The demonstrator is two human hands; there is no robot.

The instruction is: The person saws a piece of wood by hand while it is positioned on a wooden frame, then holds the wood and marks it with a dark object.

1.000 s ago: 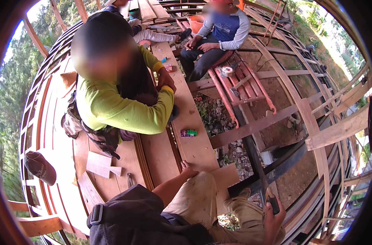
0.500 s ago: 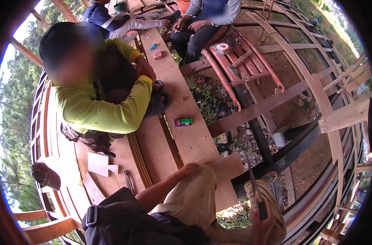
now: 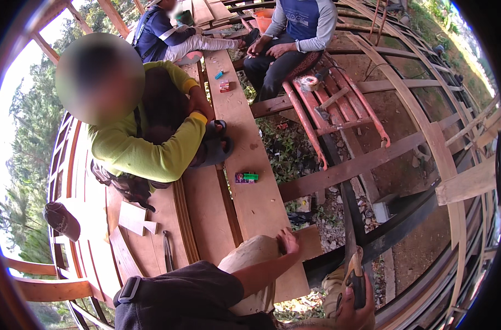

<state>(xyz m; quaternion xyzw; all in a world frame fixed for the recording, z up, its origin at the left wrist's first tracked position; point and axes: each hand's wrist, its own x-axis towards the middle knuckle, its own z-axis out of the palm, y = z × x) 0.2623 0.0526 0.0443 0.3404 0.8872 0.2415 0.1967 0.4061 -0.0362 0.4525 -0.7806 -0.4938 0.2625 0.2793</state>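
A dark slim handset (image 3: 356, 281) is gripped by the right hand (image 3: 354, 308) at lower right; the left hand (image 3: 288, 242) rests, fingers curled (empty), on the long wooden plank (image 3: 250, 181).

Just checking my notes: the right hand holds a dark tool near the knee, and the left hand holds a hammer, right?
Not quite. In the head view the left hand holds nothing; it rests on the plank. The right hand does hold the dark tool.
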